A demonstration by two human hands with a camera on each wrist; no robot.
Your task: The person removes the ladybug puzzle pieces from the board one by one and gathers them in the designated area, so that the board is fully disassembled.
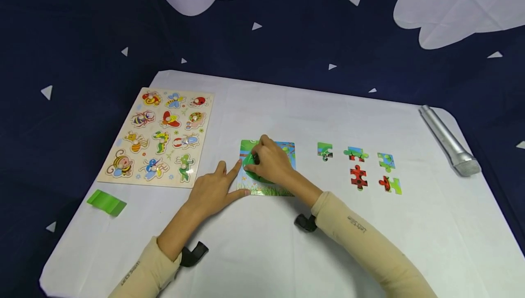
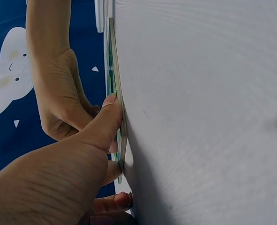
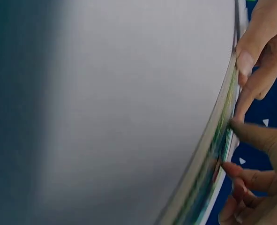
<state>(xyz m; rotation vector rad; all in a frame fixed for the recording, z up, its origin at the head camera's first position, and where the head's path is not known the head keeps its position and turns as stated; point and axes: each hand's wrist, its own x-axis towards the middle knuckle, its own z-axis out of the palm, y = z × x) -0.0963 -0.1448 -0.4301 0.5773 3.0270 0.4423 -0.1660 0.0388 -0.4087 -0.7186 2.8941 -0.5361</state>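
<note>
A small jigsaw board (image 1: 268, 190) with a green picture lies mid-table. My left hand (image 1: 211, 193) steadies its lower left corner, index finger straight along the left edge and thumb along the front edge. In the left wrist view, the left thumb (image 2: 108, 117) lies against the board's edge. My right hand (image 1: 272, 161) is over the board with bent fingers, pinching a small dark puzzle piece (image 1: 256, 157) down at the picture; most of the piece is hidden. In the right wrist view, the right thumb and index fingertips (image 3: 229, 168) are right at the board's surface.
Several loose puzzle pieces (image 1: 358, 177) lie to the right of the board. A wooden insect peg puzzle (image 1: 205, 139) is at the back left, with a green strip (image 1: 106, 202) in front of it. Near the right table edge lies a silver microphone-shaped object (image 1: 449, 141).
</note>
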